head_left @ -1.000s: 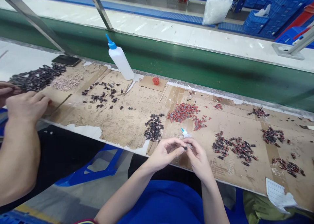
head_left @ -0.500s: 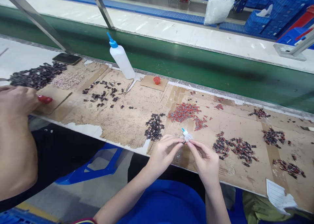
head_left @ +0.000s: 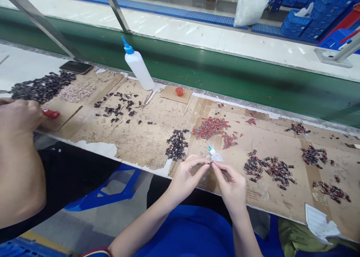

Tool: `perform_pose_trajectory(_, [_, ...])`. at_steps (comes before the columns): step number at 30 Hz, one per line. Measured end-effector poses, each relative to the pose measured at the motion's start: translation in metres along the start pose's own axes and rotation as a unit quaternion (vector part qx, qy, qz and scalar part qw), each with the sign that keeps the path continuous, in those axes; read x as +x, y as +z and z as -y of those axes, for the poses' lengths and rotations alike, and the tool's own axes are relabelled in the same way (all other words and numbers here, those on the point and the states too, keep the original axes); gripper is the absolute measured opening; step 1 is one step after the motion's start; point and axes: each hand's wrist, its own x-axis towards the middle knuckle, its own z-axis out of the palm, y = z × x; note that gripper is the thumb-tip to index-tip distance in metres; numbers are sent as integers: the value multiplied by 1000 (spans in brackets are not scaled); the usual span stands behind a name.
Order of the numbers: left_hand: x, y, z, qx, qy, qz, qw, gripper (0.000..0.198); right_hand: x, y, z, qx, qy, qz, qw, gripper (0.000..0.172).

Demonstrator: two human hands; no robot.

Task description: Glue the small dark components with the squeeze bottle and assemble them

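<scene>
My left hand (head_left: 184, 178) pinches a small black part (head_left: 210, 163) between thumb and forefinger. Against it, my right hand (head_left: 231, 182) has thumb and forefinger closed; the small red part that showed there earlier is now mostly hidden by the fingertips. Just behind my fingers lies a small clear bottle with a blue tip (head_left: 215, 154). A pile of small black parts (head_left: 177, 145) is left of my hands, and a heap of small red parts (head_left: 210, 128) lies beyond them. To the right are piles of joined black-and-red pieces (head_left: 279, 170).
A white bottle with a blue nozzle (head_left: 140, 70) leans at the cardboard's back edge, near a red cap (head_left: 179, 91). At far left, a co-worker's hand (head_left: 19, 116) is beside a red object (head_left: 51, 113). Behind runs a green belt (head_left: 197, 67).
My right hand has shifted slightly left, bringing its fingertips up against those of my left hand. The red bit between them has gone mostly out of sight.
</scene>
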Motion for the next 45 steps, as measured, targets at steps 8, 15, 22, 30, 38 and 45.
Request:
perform_pose_trajectory(8, [-1,2,-6,20,7,5,1000,11,1,-1,3,42,18,-5,999,13])
perform_pose_trajectory(15, [-2,11,-3,22,24,9,999,9,1,-3,6,74,45,-33,996,17])
perform_pose_trajectory(22, [9,20,7,60,80,42,994,33,-3,-35,-17,-84,-20,-137,987,19])
perform_pose_trajectory(30, [37,-40,46,423,106,-47,899,19,7,-71,-30,-351,-63,-261,897,42])
perform_pose_trajectory(38, [44,-46,55,494,99,7,864,20,5,-12,-37,-355,-96,-61,928,44])
perform_pose_trajectory(45, [34,-23,56,439,108,48,891,19,7,-23,-27,-39,79,-84,993,36])
